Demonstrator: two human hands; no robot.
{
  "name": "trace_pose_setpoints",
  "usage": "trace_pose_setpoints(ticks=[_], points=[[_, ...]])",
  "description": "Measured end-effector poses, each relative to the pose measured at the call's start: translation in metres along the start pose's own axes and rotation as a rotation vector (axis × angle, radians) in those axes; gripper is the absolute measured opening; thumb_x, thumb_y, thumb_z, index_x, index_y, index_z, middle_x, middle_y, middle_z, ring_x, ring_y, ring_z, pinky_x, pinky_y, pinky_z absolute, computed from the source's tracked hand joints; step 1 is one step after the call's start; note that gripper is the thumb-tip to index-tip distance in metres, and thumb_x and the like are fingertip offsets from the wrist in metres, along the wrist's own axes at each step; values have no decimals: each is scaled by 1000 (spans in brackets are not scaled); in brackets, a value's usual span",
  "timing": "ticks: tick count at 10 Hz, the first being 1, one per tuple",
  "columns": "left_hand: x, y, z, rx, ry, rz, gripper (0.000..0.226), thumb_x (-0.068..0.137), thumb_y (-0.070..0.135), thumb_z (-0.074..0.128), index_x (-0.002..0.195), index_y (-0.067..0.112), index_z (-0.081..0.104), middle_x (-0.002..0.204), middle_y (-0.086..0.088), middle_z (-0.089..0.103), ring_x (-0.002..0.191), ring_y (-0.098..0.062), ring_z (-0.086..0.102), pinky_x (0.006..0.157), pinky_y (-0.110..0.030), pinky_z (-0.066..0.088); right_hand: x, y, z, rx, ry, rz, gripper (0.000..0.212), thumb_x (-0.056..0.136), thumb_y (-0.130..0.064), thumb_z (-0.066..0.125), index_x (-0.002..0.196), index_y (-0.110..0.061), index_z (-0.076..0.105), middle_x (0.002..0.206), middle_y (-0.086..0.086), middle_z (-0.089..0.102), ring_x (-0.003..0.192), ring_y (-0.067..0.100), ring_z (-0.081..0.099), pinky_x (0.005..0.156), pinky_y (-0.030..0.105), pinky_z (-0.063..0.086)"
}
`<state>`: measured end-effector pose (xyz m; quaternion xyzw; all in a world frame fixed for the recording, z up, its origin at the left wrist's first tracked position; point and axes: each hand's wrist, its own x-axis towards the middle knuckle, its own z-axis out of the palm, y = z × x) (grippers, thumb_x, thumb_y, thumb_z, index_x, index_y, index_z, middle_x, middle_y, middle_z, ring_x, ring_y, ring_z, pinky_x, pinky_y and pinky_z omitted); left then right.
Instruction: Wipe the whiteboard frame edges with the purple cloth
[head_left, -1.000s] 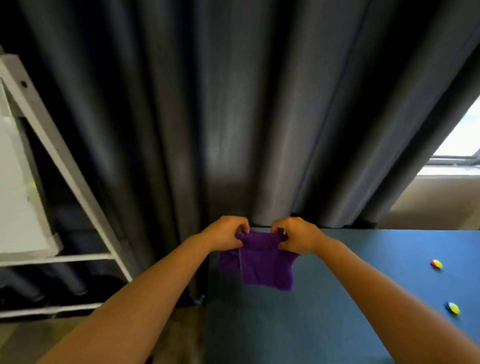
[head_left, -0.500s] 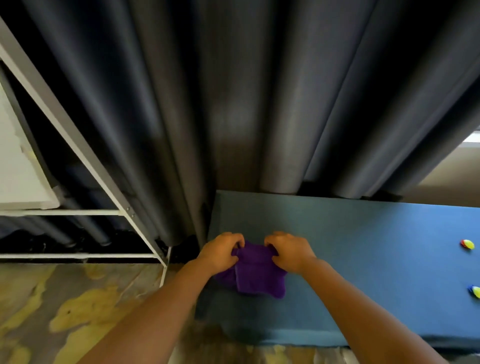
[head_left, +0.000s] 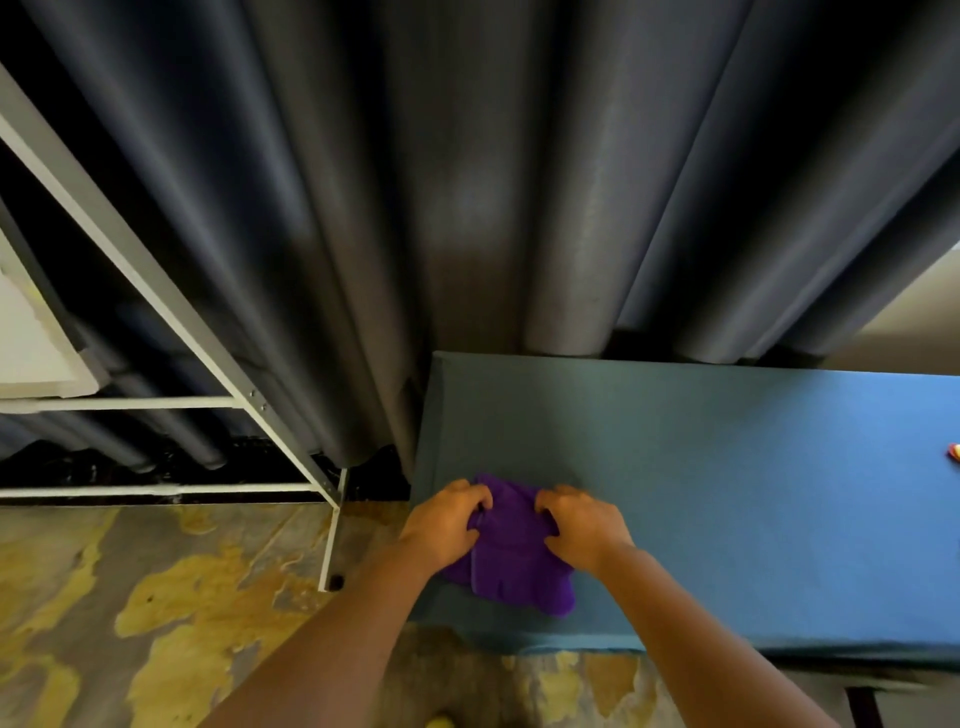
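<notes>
The purple cloth (head_left: 511, 561) lies folded on the near left corner of the blue table (head_left: 727, 493). My left hand (head_left: 447, 525) grips its left edge and my right hand (head_left: 584, 527) grips its right edge, fingers curled over the fabric. At the far left stands the whiteboard (head_left: 31, 348), with only a corner of its white panel showing. Its grey metal frame leg (head_left: 156, 291) slants down to the floor, well left of both hands.
Dark grey curtains (head_left: 493, 182) hang behind the table and the stand. Horizontal stand bars (head_left: 145, 402) run left of the table. A small red and yellow object (head_left: 953, 451) sits at the table's right edge. The floor (head_left: 156, 623) is worn grey and yellow.
The cloth came down from being held up in front of the curtain to lying on the table, both hands still on it. The view tilted down, showing more floor.
</notes>
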<state>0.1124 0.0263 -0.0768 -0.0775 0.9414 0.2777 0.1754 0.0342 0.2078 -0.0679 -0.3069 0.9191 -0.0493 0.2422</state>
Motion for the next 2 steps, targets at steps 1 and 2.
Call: trace_pose_setpoints(ticks=[1, 2], points=[[2, -1, -3, 5, -14, 9, 35, 84, 14, 61, 117, 23, 52, 119, -2, 49, 107, -19, 53, 89, -34, 47, 0, -1, -5, -4, -13, -2, 40, 81, -23, 58, 120, -25, 51, 120, 2, 53, 110, 25, 53, 79, 34, 45], [2, 0, -12, 7, -45, -7, 44, 82, 17, 64, 124, 22, 51, 120, -4, 49, 108, -18, 52, 91, -32, 46, -2, -2, -14, 0, -34, 4, 37, 80, -26, 61, 116, -25, 53, 120, 3, 52, 110, 25, 52, 80, 33, 45]])
